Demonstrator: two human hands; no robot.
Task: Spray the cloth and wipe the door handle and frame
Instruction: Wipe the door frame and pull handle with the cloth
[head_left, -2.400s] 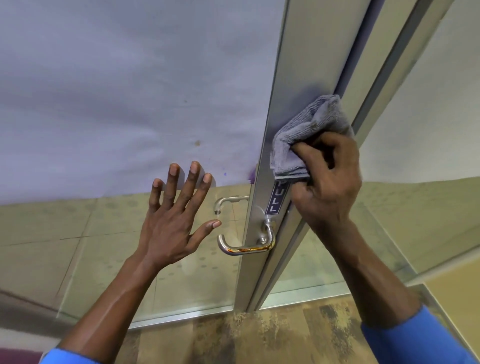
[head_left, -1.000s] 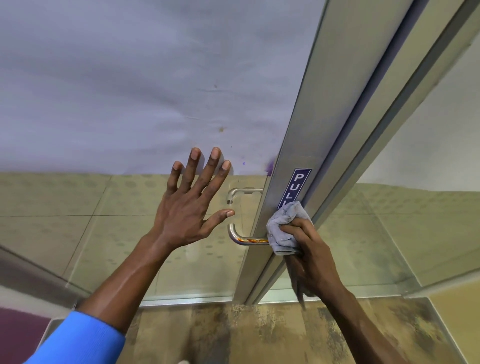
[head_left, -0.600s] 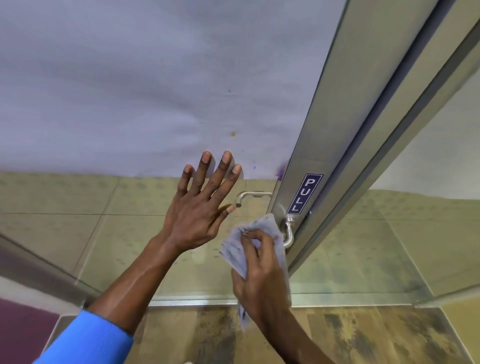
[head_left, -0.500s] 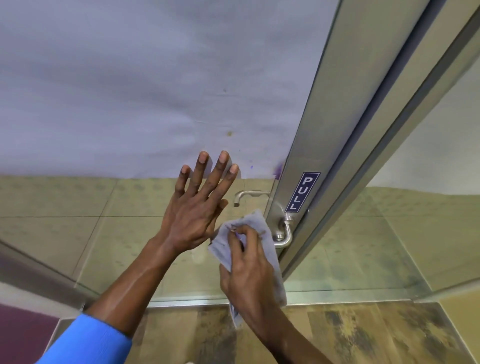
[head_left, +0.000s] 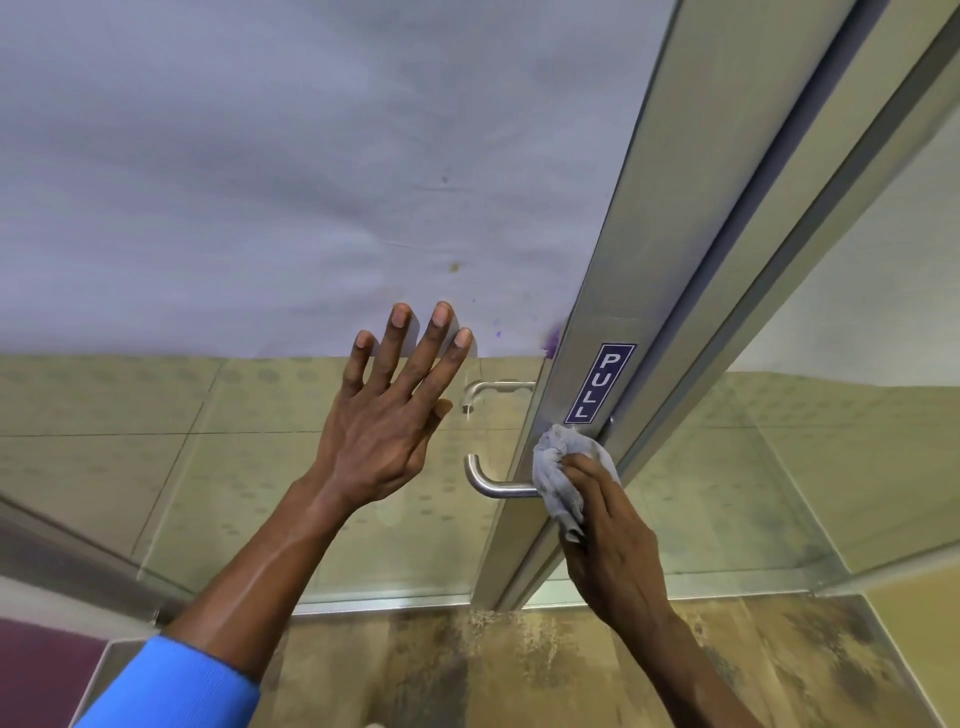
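Note:
A grey cloth (head_left: 558, 470) is bunched in my right hand (head_left: 615, 540), pressed against the base of the silver door handle (head_left: 493, 486) on the metal door frame (head_left: 639, 260), just below a blue PULL sticker (head_left: 600, 383). My left hand (head_left: 387, 415) lies flat with fingers spread on the glass door panel (head_left: 208, 467), left of the handle. The handle's curved free end shows between the two hands. No spray bottle is in view.
A frosted film covers the upper glass (head_left: 260, 156). A second handle (head_left: 485, 389) shows through the glass on the far side. Another glass panel (head_left: 831, 467) stands right of the frame. Patterned floor (head_left: 493, 670) lies below.
My right hand slid the cloth down the frame to the handle, out along the lever to the left, then back right to the handle's base. The left hand stayed flat on the glass.

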